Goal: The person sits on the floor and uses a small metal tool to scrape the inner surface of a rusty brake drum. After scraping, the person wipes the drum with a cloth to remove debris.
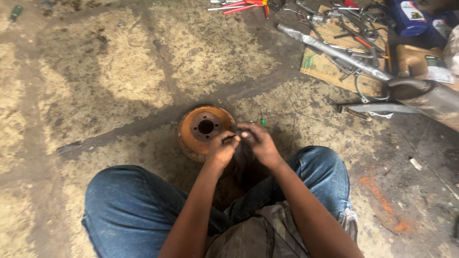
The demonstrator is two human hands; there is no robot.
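A rusty orange brake drum point(203, 129) lies flat on the dirty concrete floor just ahead of my knees. My left hand point(221, 149) and my right hand point(258, 141) meet right over its near right edge. Both pinch a small dark part point(233, 137) between the fingertips; its shape is too small to tell. A green-handled screwdriver point(262, 121) lies on the floor just beyond my right hand. My legs in blue jeans point(129, 205) frame the drum.
At the back right, a flattened cardboard sheet point(320, 67) carries several hand tools. A long grey metal pipe point(334, 52) runs across it toward a rusty exhaust part point(430, 98). Red-handled pliers point(244, 6) lie at the top. Blue containers point(406, 16) stand at the far right.
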